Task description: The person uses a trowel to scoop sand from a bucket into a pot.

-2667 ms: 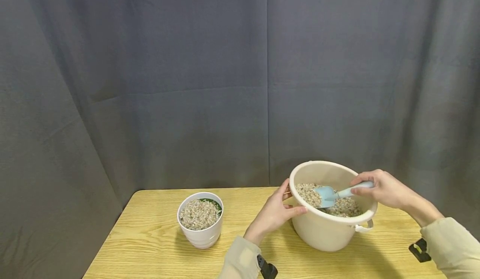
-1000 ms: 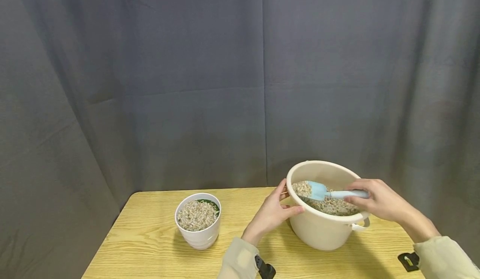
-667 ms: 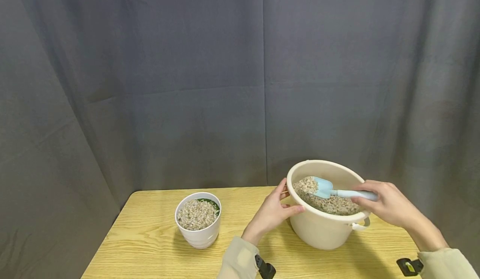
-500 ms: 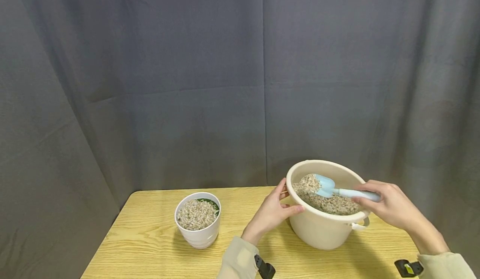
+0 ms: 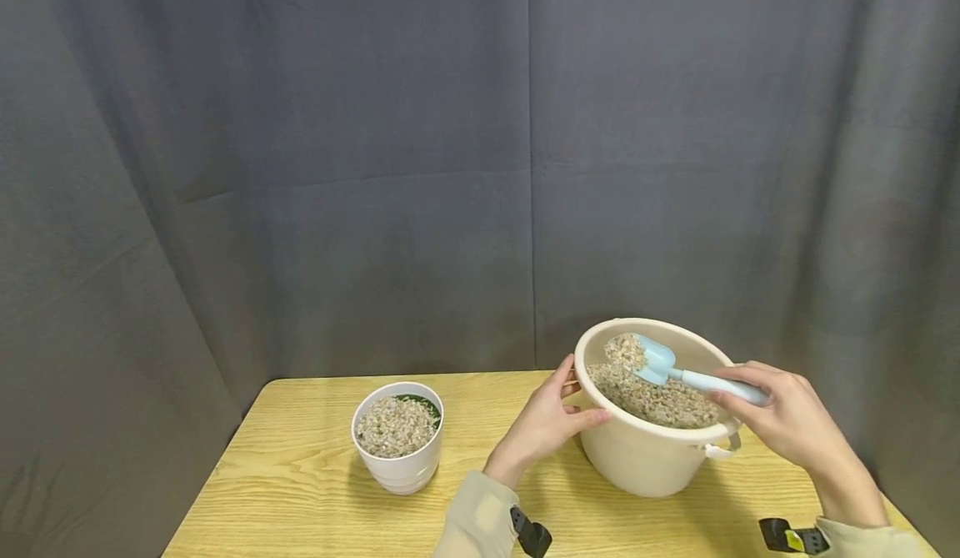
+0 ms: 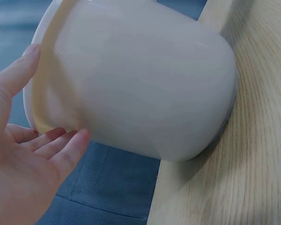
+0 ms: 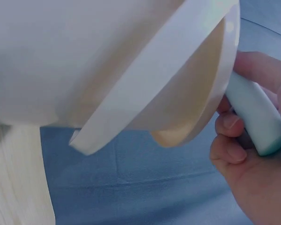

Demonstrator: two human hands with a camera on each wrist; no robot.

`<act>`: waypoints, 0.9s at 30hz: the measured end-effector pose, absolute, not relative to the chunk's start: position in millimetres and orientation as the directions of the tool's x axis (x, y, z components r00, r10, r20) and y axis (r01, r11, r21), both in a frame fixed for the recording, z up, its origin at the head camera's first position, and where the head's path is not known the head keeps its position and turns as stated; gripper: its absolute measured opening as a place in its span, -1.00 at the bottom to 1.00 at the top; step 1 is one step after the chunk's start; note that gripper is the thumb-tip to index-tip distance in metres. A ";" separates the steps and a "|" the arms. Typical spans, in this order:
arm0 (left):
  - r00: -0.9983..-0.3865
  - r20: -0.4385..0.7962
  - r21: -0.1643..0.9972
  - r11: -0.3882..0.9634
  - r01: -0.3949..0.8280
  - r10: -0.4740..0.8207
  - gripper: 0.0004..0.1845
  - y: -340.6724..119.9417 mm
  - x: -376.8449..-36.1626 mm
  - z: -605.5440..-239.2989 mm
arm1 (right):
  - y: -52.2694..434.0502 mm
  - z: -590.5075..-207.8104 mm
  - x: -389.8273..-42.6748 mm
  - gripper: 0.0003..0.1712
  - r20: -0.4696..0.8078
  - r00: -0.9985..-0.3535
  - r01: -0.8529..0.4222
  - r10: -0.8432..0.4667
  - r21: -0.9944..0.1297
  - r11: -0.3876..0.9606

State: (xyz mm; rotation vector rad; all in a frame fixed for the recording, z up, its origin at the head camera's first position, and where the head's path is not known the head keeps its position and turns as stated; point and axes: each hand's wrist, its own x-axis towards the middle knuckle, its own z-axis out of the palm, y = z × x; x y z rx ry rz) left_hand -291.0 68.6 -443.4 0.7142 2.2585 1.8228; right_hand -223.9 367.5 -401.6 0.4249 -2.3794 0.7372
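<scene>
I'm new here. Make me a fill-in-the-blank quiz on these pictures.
The right hand holds a pale ____ scoop.
Of the white pot and the bucket, the left hand touches the ____.
In the head view, the pot stands to the bucket's ____.
The pot stands on a wooden ____.

Missing words: blue; bucket; left; table.

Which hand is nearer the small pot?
Left. The left hand holds the bucket on the side facing the pot; the right hand, with the scoop, is on the opposite side.
</scene>
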 end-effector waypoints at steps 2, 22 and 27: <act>-0.876 0.171 0.947 0.171 0.272 0.451 0.05 66.7 -291.2 -443.3 | 365.2 -401.4 -223.7 -0.73 0.624 -0.774 -0.440 -0.105 -0.411 0.798; -0.869 0.153 0.901 0.294 0.318 0.471 -0.06 22.9 -285.8 -434.4 | 349.1 -389.4 -222.1 -0.76 0.652 -0.748 -0.428 -0.124 -0.331 0.841; -0.864 0.191 0.890 0.288 0.352 0.467 -0.07 12.2 -283.7 -426.7 | 341.7 -381.3 -226.7 -0.78 0.667 -0.730 -0.454 -0.153 -0.305 0.838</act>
